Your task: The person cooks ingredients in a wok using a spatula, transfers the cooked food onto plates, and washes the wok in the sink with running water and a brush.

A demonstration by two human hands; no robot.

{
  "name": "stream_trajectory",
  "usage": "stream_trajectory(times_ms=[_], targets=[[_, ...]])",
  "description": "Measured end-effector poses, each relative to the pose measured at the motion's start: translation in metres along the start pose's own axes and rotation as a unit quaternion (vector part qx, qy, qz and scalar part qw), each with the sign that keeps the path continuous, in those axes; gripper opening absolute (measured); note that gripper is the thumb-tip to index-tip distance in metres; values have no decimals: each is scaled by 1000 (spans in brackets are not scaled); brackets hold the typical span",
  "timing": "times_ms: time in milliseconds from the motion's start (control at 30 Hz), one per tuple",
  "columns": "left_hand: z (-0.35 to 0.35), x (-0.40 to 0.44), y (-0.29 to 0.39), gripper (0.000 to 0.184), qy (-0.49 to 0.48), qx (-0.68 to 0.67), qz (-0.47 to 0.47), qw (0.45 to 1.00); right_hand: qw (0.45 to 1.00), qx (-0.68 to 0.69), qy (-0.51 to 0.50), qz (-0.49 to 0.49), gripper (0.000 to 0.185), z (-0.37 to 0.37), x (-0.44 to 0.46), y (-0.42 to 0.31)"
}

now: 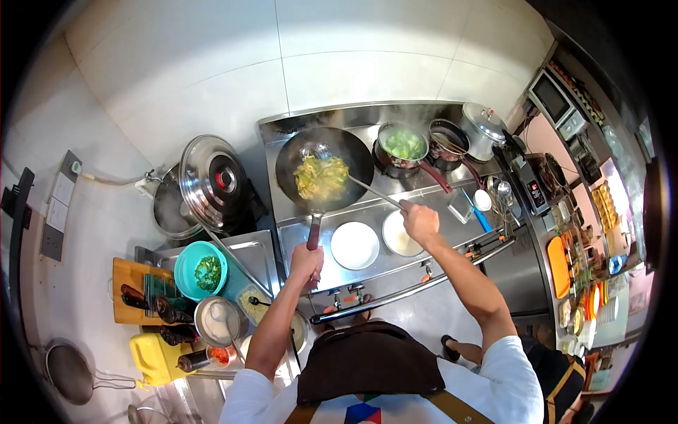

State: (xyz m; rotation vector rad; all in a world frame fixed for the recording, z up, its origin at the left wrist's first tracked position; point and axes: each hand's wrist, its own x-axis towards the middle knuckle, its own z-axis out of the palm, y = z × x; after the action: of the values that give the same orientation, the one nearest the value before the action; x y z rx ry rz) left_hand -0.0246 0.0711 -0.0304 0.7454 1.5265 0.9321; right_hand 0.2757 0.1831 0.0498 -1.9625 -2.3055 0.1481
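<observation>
My left hand is wrapped round the handle of a dark wok on the stove. Yellow and green food steams inside it. My right hand grips a long-handled metal cooking utensil that reaches into the wok from the right. Its head is among the food, so I cannot tell whether it is a ladle or a spatula. Two white bowls stand on the steel ledge in front: one bowl near the wok handle, the other bowl partly below my right hand.
Right of the wok stand a saucepan of greens, another pan and a lidded pot. At left are a steaming pot, a large lid, a turquoise bowl and a yellow jug. A rail edges the stove.
</observation>
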Motion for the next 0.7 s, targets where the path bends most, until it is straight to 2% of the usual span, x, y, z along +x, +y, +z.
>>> stream_trajectory(times_ms=[33, 133, 200, 333, 367, 467, 533, 600, 700], targets=[[2, 18, -3, 25, 7, 20, 16, 1000, 999, -22, 20, -12, 32, 7, 10, -3], [11, 58, 6, 19, 26, 14, 37, 999, 992, -60, 92, -60, 40, 16, 41, -5], [15, 73, 12, 17, 37, 7, 20, 999, 986, -61, 134, -82, 42, 16, 60, -7], [29, 103, 22, 15, 61, 4, 2, 998, 994, 15, 84, -73, 44, 16, 84, -1], [32, 108, 21, 14, 65, -4, -3, 998, 991, 13, 101, -92, 46, 28, 90, 6], [43, 125, 6, 11, 81, -36, -8, 996, 994, 44, -4, -97, 42, 28, 97, 4], [51, 133, 4, 9, 96, -38, -25, 994, 991, 38, -12, -125, 44, 41, 105, 0], [59, 141, 2, 16, 110, -12, -45, 993, 987, 31, -45, -151, 45, 51, 110, -5], [65, 147, -2, 26, 111, -25, -46, 992, 984, 9, 20, -178, 45, 78, 122, -8]])
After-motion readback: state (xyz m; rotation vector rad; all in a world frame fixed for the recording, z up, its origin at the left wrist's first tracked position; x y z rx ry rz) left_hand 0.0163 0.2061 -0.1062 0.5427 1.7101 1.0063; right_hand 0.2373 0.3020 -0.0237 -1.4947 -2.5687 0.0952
